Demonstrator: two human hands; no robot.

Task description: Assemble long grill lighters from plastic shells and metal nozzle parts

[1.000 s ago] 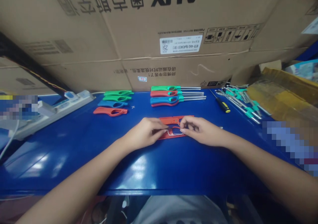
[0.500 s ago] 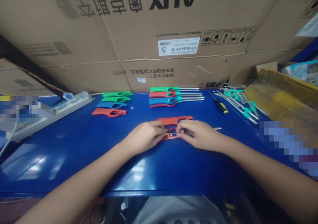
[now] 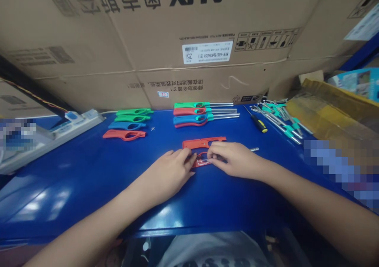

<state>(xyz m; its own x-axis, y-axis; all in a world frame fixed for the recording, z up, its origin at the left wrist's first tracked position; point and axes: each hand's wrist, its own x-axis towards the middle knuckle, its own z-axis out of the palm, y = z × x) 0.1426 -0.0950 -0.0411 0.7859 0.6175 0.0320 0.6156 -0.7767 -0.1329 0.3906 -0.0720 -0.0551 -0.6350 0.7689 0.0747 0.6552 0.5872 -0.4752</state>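
A red lighter shell half (image 3: 201, 163) lies open on the blue table, with a pale wire in it, partly covered by my fingers. My left hand (image 3: 173, 170) is closed over its left end, fingers bent against the shell. From the right, my right hand (image 3: 233, 158) pinches something thin over the shell's middle; the pinched piece is too small to name. A metal tube (image 3: 254, 149) sticks out beyond my right hand. Just behind both hands lies another red shell half (image 3: 195, 143), touched by neither palm.
Assembled lighters (image 3: 191, 120) lie behind the work, and several coloured shells (image 3: 124, 135) to the left. A screwdriver (image 3: 259, 123) and metal tubes with green parts (image 3: 286, 128) are at the right. A power strip (image 3: 56, 138) lies left; a cardboard box (image 3: 160, 53) stands behind.
The view has shifted slightly, moving the scene left. My left fingers have shifted on the shell and their pinch has loosened. My right hand keeps its pinch over the shell.
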